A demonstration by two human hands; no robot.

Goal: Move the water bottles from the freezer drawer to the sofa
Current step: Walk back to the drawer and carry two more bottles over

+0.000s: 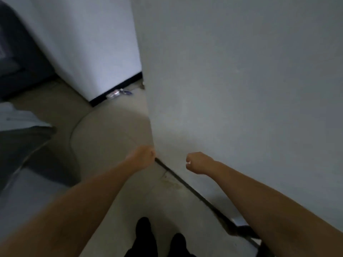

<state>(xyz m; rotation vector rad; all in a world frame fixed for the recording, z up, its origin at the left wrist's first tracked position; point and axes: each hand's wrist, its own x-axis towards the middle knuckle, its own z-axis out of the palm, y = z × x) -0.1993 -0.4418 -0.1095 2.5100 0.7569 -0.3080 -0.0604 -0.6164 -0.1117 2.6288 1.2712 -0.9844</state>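
No water bottle, freezer drawer or sofa can be made out with certainty in the head view. Both my arms reach forward and down over the floor. My left hand (143, 156) is curled into a fist with nothing in it, just left of a white wall corner (151, 127). My right hand (197, 162) is also curled shut and holds nothing, in front of the white wall. My dark shoes (159, 238) show at the bottom.
A white wall (241, 89) fills the right side, with a dark skirting strip (194, 191) along its base. Beige floor (111, 136) runs ahead past the corner. Dark grey furniture (22, 52) stands far left. Small litter (118, 92) lies by the far wall.
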